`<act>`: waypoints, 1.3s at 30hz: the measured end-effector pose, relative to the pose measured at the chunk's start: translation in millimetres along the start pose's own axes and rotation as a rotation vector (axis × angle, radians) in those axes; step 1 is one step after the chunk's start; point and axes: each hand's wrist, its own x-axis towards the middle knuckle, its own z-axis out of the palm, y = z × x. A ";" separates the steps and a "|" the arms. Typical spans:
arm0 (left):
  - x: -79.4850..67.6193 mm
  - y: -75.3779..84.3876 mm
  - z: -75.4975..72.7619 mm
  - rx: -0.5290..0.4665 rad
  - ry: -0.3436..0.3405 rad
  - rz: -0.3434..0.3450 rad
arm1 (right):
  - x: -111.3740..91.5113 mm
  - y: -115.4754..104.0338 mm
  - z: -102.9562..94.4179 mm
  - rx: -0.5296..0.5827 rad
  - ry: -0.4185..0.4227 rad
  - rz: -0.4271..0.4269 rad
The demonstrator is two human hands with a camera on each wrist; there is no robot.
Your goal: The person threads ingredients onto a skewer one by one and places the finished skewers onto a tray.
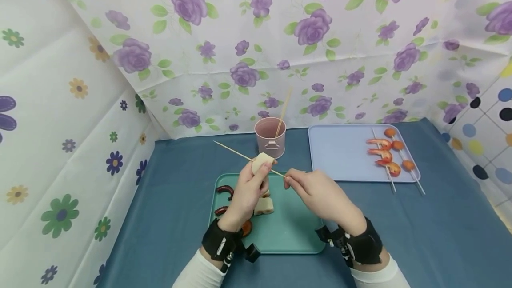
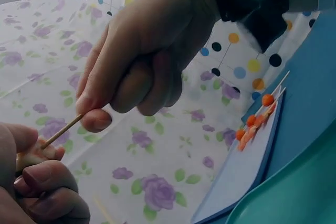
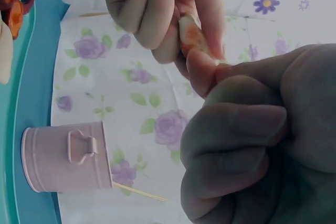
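Note:
Above the green tray (image 1: 296, 234), my left hand (image 1: 247, 192) grips a thick whitish food chunk (image 1: 262, 162) between thumb and fingers. A thin wooden skewer (image 1: 234, 150) runs through the chunk, its long end sticking out to the upper left. My right hand (image 1: 320, 192) pinches the skewer's other end, just right of the chunk. In the right wrist view the chunk (image 3: 190, 34) has an orange patch on its face. More whitish chunks (image 1: 264, 206), dark red curled pieces (image 1: 226, 190) and a round brown-orange slice (image 1: 246, 228) lie on the tray, partly hidden by my left arm.
Behind the green tray stands a pink bucket (image 1: 270, 139) with skewers (image 1: 284, 112) leaning in it. On the right, a pale blue tray (image 1: 340, 152) carries a shrimp skewer (image 1: 383, 155) and a skewer of orange balls (image 1: 398, 145). Flowered cloth (image 1: 248, 97) hangs behind the table.

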 end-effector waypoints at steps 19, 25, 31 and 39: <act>-3.6 3.1 5.6 0.019 0.022 -0.033 | 1.6 -12.2 14.9 0.023 0.077 0.012; -4.3 1.7 4.6 0.020 0.019 -0.027 | 2.0 -13.7 16.3 -0.031 0.086 0.001; -5.8 1.4 2.7 0.048 0.029 -0.028 | 2.6 -13.7 16.0 -0.022 0.071 0.007; -3.3 2.2 3.0 -0.013 0.013 0.028 | 3.3 -12.3 16.4 0.294 0.012 0.054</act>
